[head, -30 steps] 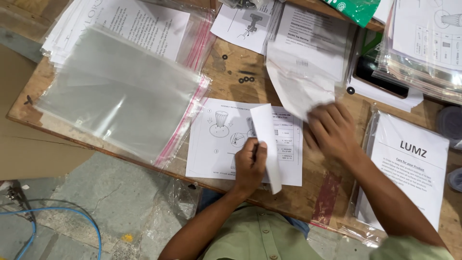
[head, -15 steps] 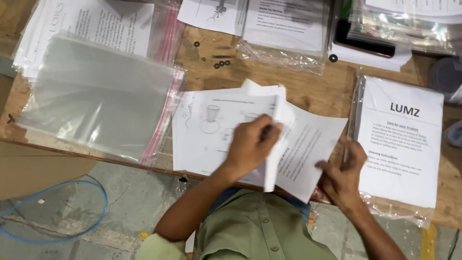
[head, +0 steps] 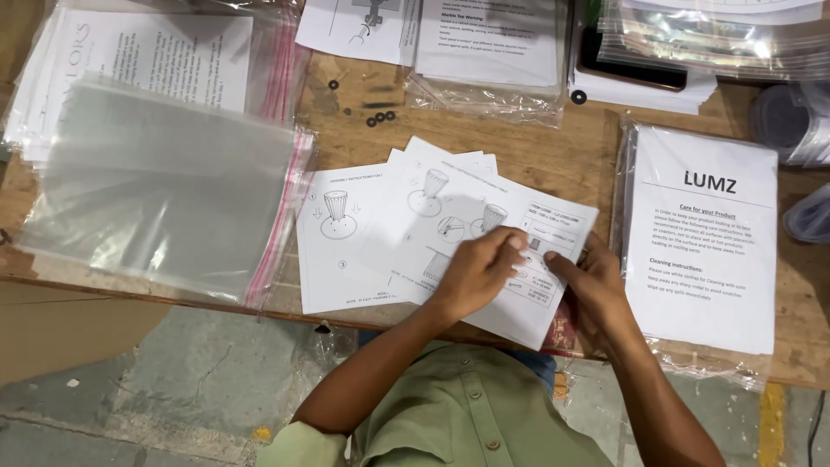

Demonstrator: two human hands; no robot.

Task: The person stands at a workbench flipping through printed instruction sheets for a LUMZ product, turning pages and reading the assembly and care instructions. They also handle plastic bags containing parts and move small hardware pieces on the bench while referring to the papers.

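Since half a second ago the folded sheet has been opened and laid flat, and the right hand has come up from the surface edge to meet the left hand on it. Both hands now rest on the top instruction sheet, a white page with line drawings, lying skewed over a second sheet of the same kind. Left grip: fingers curled, tips pressing the page down. Right grip: thumb and fingers pinching the sheet's right edge. Left of the grip lies a stack of clear zip bags; right of it, a bagged printed care sheet. Beyond the grip, small black washers sit on the wooden surface.
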